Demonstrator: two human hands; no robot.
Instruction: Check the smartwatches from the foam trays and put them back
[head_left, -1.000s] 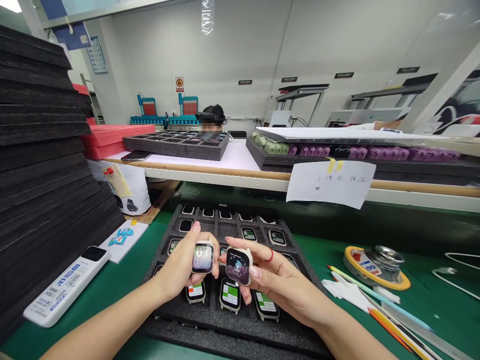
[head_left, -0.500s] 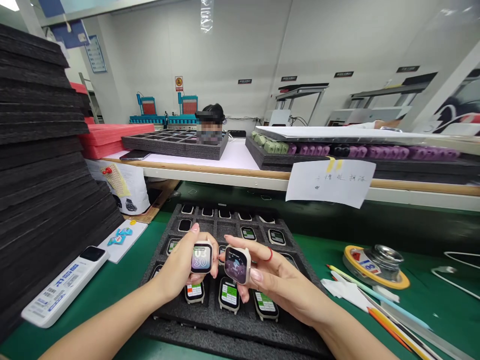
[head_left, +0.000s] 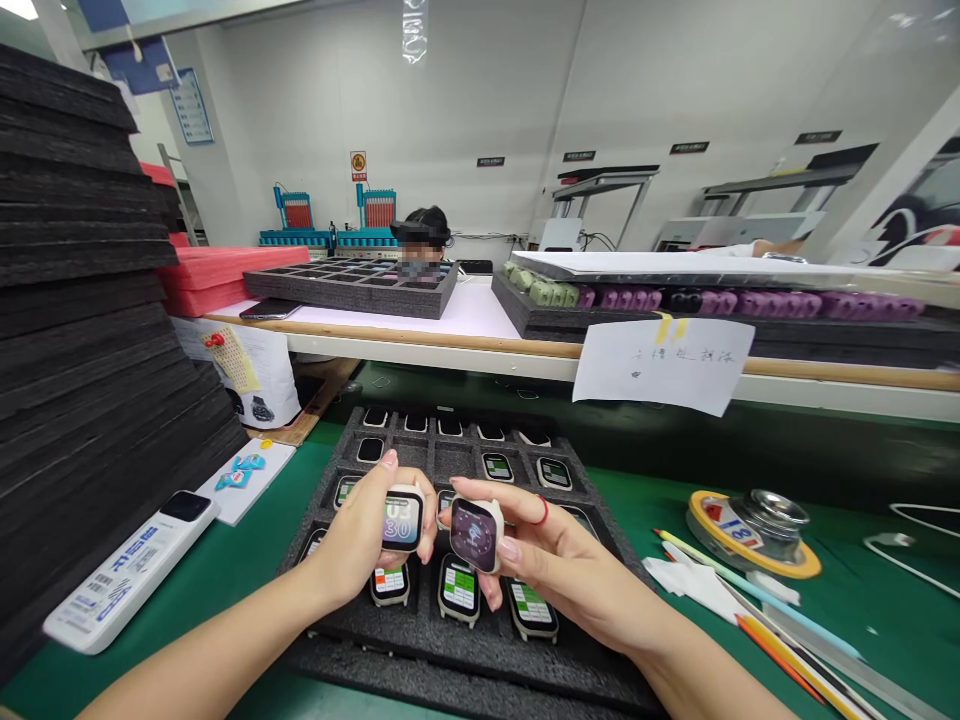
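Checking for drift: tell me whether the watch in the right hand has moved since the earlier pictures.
Yes, slightly: the watch in the right hand has tilted and shifted left toward the other watch, judged against the foam tray.

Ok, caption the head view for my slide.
Left hand and right hand each hold a lit watch body, left watch and right watch, above a black foam tray of watches.

Glossy glass is shining on the two watch faces (head_left: 403, 519) and (head_left: 475, 534), their pale casings looking like smooth plastic. The black tray (head_left: 420, 640) is showing a matt, coarse foam, as is the stack (head_left: 90, 330) of sheets. The green mat (head_left: 862, 600) is looking smooth; the tin (head_left: 772, 515) is gleaming like metal; the note (head_left: 664, 365) is looking like plain paper
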